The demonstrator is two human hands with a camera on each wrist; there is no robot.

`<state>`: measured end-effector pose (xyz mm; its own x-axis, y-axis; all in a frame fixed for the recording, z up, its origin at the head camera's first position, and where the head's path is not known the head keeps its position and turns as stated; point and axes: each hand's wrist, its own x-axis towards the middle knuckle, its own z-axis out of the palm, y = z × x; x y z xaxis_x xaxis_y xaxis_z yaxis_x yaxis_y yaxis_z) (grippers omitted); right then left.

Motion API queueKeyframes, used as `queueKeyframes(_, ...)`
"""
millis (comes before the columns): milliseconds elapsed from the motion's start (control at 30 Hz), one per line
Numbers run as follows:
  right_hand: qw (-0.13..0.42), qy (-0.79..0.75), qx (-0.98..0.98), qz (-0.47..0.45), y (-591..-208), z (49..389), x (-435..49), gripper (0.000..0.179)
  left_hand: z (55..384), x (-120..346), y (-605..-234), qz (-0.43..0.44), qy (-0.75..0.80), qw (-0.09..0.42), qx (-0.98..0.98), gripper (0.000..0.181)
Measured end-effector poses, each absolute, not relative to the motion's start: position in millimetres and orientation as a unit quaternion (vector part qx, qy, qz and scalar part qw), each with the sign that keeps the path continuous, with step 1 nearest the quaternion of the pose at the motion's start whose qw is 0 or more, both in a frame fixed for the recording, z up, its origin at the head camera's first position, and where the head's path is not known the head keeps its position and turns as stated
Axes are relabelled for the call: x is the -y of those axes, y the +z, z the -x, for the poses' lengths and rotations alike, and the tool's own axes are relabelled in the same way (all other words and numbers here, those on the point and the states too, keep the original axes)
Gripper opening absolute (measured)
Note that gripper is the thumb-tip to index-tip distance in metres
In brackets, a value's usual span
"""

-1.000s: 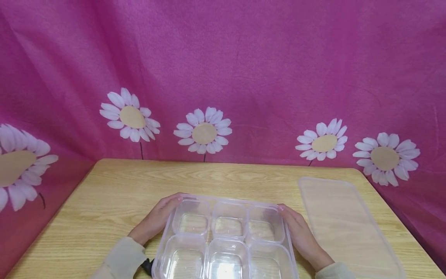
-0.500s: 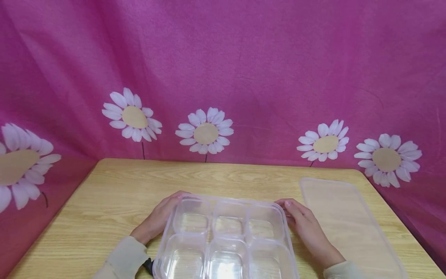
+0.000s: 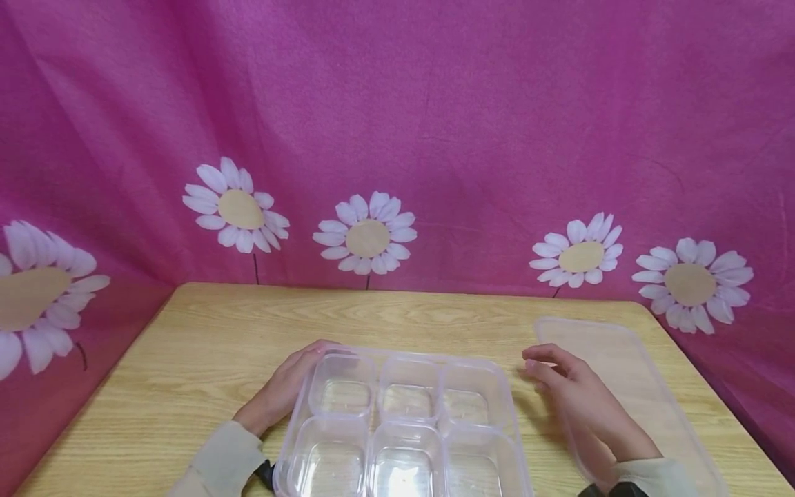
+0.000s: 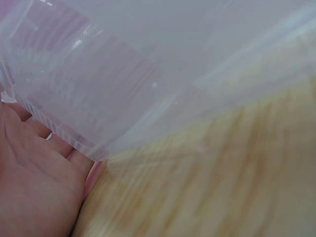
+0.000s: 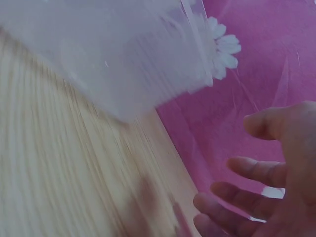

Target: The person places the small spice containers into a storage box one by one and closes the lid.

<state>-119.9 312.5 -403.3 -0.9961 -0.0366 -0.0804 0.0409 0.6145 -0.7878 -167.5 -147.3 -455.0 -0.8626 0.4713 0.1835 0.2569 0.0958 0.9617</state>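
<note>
A clear plastic divided container (image 3: 435, 360) with several square compartments stands at the front middle of the table. My left hand (image 3: 282, 386) holds its far left corner, the thumb by the rim. In the left wrist view the palm (image 4: 39, 173) shows, with the fingers along the outer wall of the container (image 4: 98, 84). My right hand (image 3: 586, 397) is in the air right of the container, holding nothing, its fingers loosely bent and apart from the wall. In the right wrist view that hand (image 5: 276, 173) has spread fingers, clear of the container (image 5: 113, 54).
A flat translucent lid (image 3: 652, 400) lies on the right side of the wooden table (image 3: 435, 314), partly behind the right hand and forearm. Pink cloth (image 3: 472, 138) with white daisies hangs behind the table and at its sides.
My right hand has let go of the container's far right corner and moved right, towards the lid. The left hand and the container have stayed nearly in place.
</note>
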Motion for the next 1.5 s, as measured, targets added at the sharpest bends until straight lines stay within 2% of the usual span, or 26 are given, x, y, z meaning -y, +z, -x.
queueKeyframes(300,0.004,-0.325,-0.945,-0.027,-405,125,-329,0.047,168,149,-456,-0.233,0.619,0.095,-0.744,0.054)
queueKeyframes(467,0.0,-0.276,-0.961,-0.035,-408,128,-334,0.051,168,150,-457,-0.241,0.628,0.095,-0.734,0.053)
queueKeyframes(733,0.079,-0.224,-0.967,-0.088,-405,134,-337,0.08,169,149,-457,-0.261,0.65,0.11,-0.706,0.054)
queueKeyframes(833,0.104,-0.21,-0.967,-0.1,-404,132,-337,0.082,169,148,-457,-0.258,0.649,0.108,-0.708,0.055)
queueKeyframes(933,0.114,-0.203,-0.968,-0.096,-404,128,-336,0.076,169,148,-458,-0.255,0.643,0.102,-0.715,0.054)
queueKeyframes(1167,0.097,-0.207,-0.971,-0.074,-407,125,-335,0.039,169,148,-457,-0.257,0.643,0.099,-0.714,0.053)
queueKeyframes(1333,0.087,-0.203,-0.973,-0.06,-408,125,-335,0.031,169,148,-457,-0.26,0.644,0.103,-0.712,0.053)
queueKeyframes(1500,0.101,-0.199,-0.972,-0.069,-407,125,-335,0.027,170,147,-456,-0.257,0.651,0.121,-0.704,0.054)
